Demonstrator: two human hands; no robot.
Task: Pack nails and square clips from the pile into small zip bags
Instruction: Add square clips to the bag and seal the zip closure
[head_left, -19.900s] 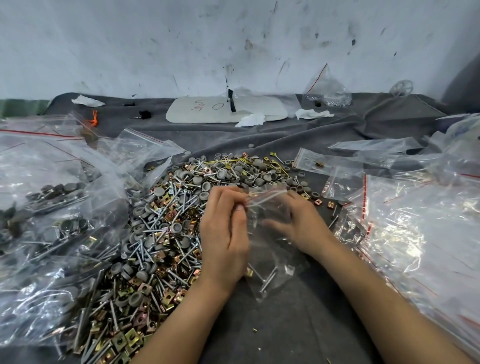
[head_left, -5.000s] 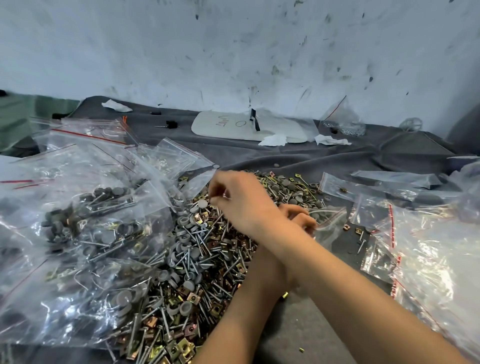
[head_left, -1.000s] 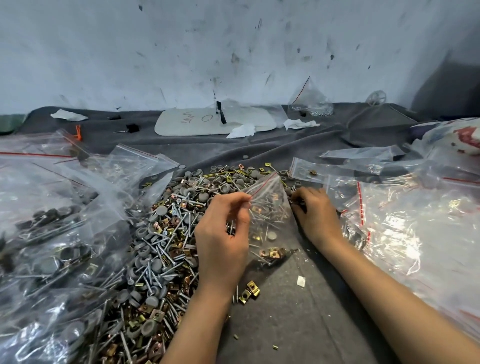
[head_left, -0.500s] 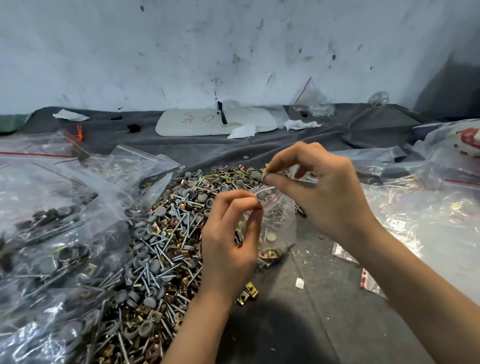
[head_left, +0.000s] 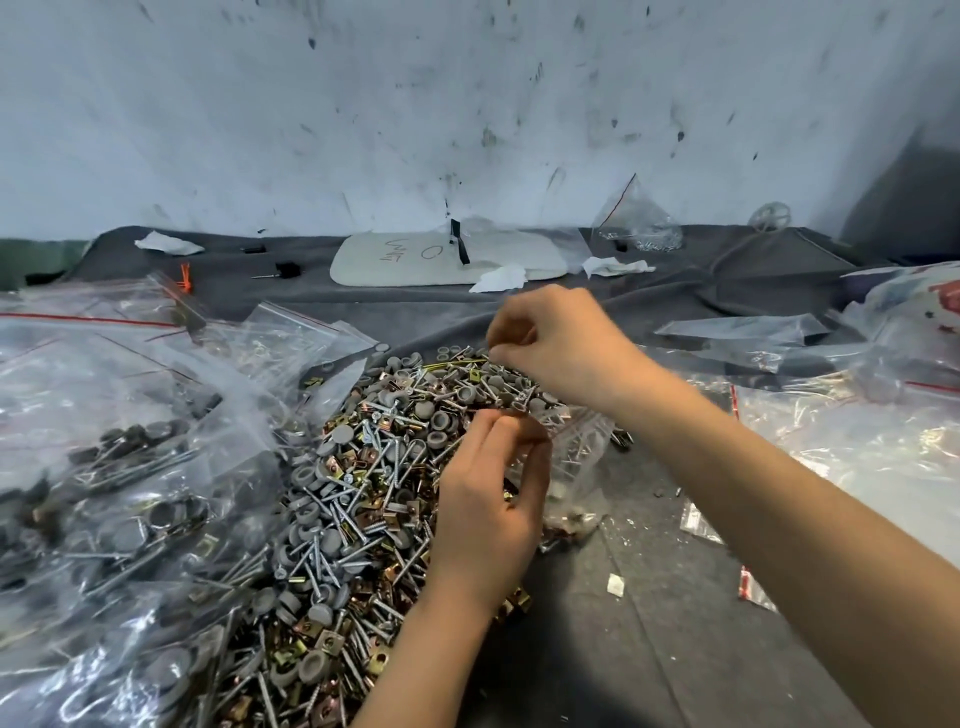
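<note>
The left hand (head_left: 488, 504) is pinching the top edge of a small zip bag (head_left: 579, 457) between thumb and fingertips, holding it upright at the right edge of the pile (head_left: 358, 499) of nails (head_left: 337, 519) and square clips (head_left: 328, 642) on the grey cloth (head_left: 649, 649). A few pieces are lying in the bag's bottom. The right hand (head_left: 563, 345) is hovering over the pile's far edge, fingers curled and tips pressed together; blur is hiding whether anything is between them. Filled bags (head_left: 119, 467) are lying left of the pile
</note>
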